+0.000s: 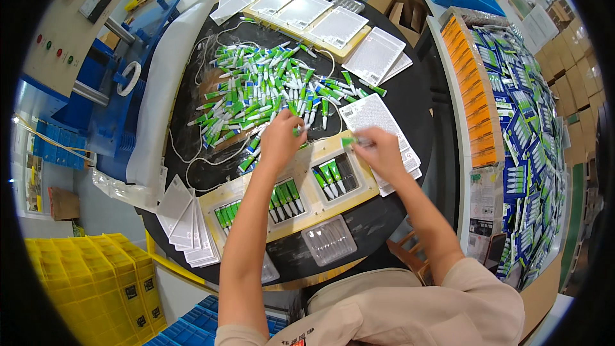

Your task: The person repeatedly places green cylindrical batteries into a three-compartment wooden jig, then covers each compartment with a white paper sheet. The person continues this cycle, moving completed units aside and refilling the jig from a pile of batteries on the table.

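My left hand [280, 141] is closed around a small green-and-white squeeze tube at the near edge of a large pile of tubes [262, 86]. Between the fingers of my right hand [379, 154] is another green-and-white squeeze tube [349, 142], held over the far right corner of a yellow frame [312, 216]. Clear blister trays sit in the frame's openings. Tubes lie side by side in the left and middle trays, partly behind my left forearm. The right tray [346, 173] holds 3 tubes on its left side, with bare slots at its right.
Printed white cards [378, 122] lie right of the frame, and more cards [186, 224] fan out at its left. A clear blister tray [328, 241] lies in front. Another yellow frame [349, 45] carries cards at the far side. White cords cross the black round table [410, 77]. A blue press [128, 83] stands left.
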